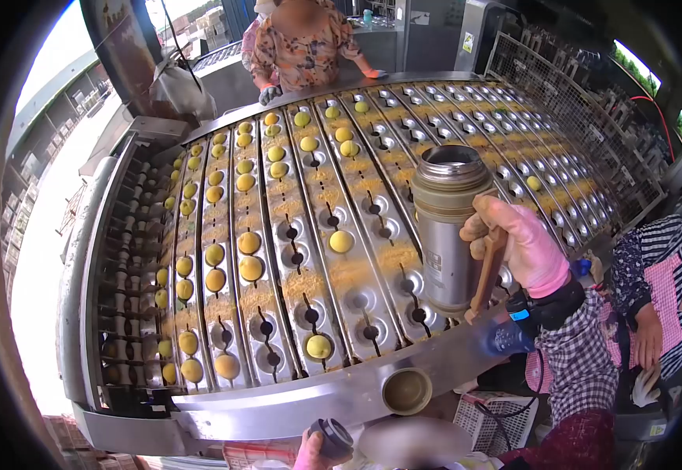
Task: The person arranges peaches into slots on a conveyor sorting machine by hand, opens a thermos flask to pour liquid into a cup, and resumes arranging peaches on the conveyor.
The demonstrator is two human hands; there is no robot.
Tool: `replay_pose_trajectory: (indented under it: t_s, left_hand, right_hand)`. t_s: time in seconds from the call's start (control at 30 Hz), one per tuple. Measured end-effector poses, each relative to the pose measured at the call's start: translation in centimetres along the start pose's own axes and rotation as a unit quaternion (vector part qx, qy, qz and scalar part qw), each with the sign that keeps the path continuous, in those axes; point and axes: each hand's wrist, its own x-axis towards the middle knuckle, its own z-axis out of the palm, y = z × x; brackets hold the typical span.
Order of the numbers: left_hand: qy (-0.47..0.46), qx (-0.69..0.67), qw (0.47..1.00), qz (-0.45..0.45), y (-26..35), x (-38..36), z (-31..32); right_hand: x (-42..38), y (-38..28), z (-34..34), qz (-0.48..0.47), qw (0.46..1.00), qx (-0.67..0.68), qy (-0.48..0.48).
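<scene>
Two hands: the person's right hand (533, 251) has its fingers curled round the brown handle (488, 270); the left hand (307, 453), partly cut off, pinches a dark grey round stopper (336, 439).
Flask: tall, silver steel flask (444, 262) with an olive collar, nearly upright, its mouth uncovered, in front of the sorting bed.
Step, as judged: flask opened, stopper apart, flask held up by its handle.
Next move, as judged: calls for a steady, level mouth and a firm handle grip.
Cup: round olive cup (407, 391), open side up, on the steel ledge (278, 411).
Bed: slatted metal sorting bed (310, 286), bearing round yellow fruits (341, 241).
Beyond: a co-worker in a flowered top (310, 55).
</scene>
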Motion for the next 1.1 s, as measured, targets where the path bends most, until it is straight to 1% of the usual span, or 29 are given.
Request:
replay_pose_trajectory:
  t_s: [0.03,0.13,0.23,0.33,0.37,0.4,0.43,0.5,0.53,0.63,0.73,0.8,0.83,0.87,1.0,1.07,1.1]
  left_hand:
    - [0.026,-0.022,0.999,-0.001,-0.2,-0.3,-0.6]
    - [-0.003,0.04,0.999,0.034,-1.2,-1.3,-3.6]
    - [0.027,0.041,0.999,0.022,-0.5,-3.5,-4.6]
    - [0.005,0.031,0.997,0.07,-0.4,-4.4,-6.6]
    - [0.046,0.027,0.997,0.064,-0.2,-5.0,-6.9]
    - [0.087,0.024,0.994,0.057,0.0,-5.4,-7.2]
    - [0.126,0.021,0.991,0.049,0.3,-5.5,-7.6]
    - [0.124,-0.019,0.992,0.017,0.1,-5.6,-9.5]
    - [0.123,-0.039,0.992,-0.002,0.5,-5.7,-10.3]
    - [0.103,-0.03,0.994,0.002,2.6,-4.9,-12.9]
    - [0.089,-0.019,0.996,-0.021,4.1,-2.8,-15.5]
    - [0.065,-0.053,0.996,-0.024,5.0,-1.3,-16.3]
    - [0.052,-0.071,0.996,-0.024,5.7,-0.6,-16.5]
    - [0.052,-0.039,0.997,-0.03,6.4,0.0,-17.1]
    - [-0.01,-0.038,0.996,-0.078,8.8,2.2,-18.9]
    - [-0.048,-0.052,0.993,-0.091,9.3,3.7,-19.7]
    - [-0.017,-0.064,0.99,-0.128,9.5,4.0,-19.9]
  right_hand:
    - [0.4,0.6,0.9,-0.001,1.0,0.005,-0.003]
    - [2.4,1.4,3.4,0.003,1.0,0.026,-0.015]
    - [5.8,2.6,5.6,-0.001,0.995,0.096,-0.025]
    - [9.1,3.2,7.7,-0.001,0.991,0.125,-0.044]
    - [10.4,3.5,8.4,0.001,0.989,0.136,-0.05]
    - [11.7,4.1,9.1,-0.022,0.985,0.156,-0.068]
    - [12.8,4.4,9.8,-0.027,0.983,0.171,-0.066]
    - [15.1,5.0,11.2,-0.033,0.977,0.201,-0.058]
    - [16.0,5.0,11.6,-0.024,0.979,0.189,-0.073]
    - [17.5,5.8,13.4,-0.037,0.973,0.22,-0.056]
    - [18.1,6.3,15.5,-0.047,0.975,0.216,-0.02]
    - [17.8,6.3,16.8,-0.044,0.977,0.21,-0.01]
    - [17.7,6.4,16.5,-0.019,0.976,0.217,-0.018]
    - [17.2,6.3,17.1,-0.023,0.977,0.21,-0.008]
    - [14.1,5.4,19.6,-0.027,0.978,0.205,0.024]
    - [13.0,5.0,20.3,0.001,0.982,0.185,0.03]
    - [12.3,5.2,20.5,0.014,0.984,0.174,0.031]
